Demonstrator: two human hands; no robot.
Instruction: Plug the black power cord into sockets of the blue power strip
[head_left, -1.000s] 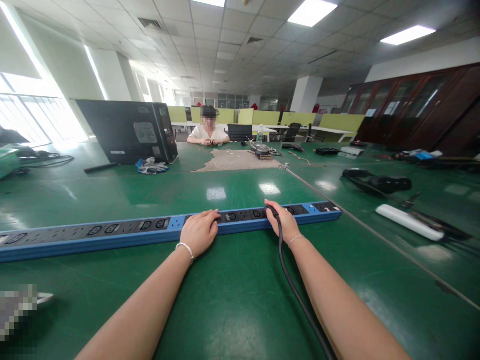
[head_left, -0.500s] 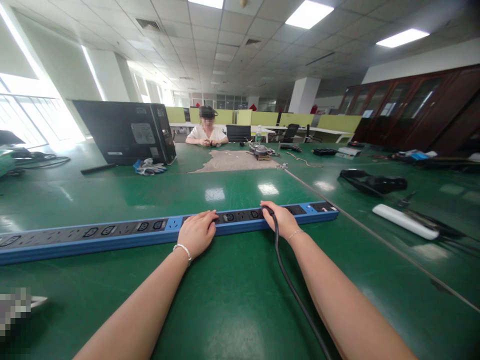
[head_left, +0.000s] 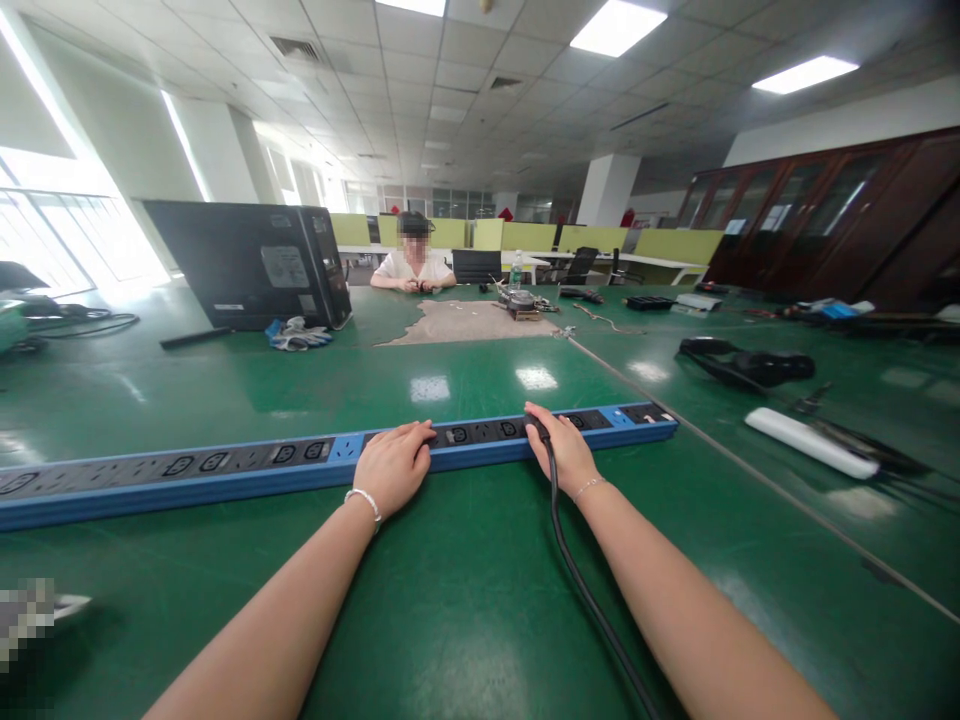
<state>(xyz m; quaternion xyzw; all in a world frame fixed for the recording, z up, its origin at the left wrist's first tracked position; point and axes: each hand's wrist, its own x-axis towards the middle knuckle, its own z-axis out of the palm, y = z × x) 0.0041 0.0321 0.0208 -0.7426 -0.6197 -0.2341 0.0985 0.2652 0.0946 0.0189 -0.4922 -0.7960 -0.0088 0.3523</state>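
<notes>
A long blue power strip [head_left: 285, 475] with black socket panels lies across the green table in the head view. Draped over its middle, my left hand [head_left: 394, 465] grips the strip with fingers curled over the far side. My right hand [head_left: 562, 448] is closed around the plug end of a black power cord [head_left: 571, 565], at the sockets on the strip's right part. The plug is mostly covered by my fingers, so how far it sits in a socket cannot be seen. From that hand the cord hangs down toward the bottom edge.
A black computer case [head_left: 247, 265] stands at the back left, beside gloves [head_left: 298, 334]. Across the table [head_left: 465, 590] sits another person [head_left: 412, 265]. On the right lie a white bar-shaped object [head_left: 810, 443] and a black cabled device [head_left: 750, 365]. A blurred object occupies the lower left.
Hardly anything differs. My right hand has shifted very slightly while keeping hold of the plug; my left hand stays on the strip.
</notes>
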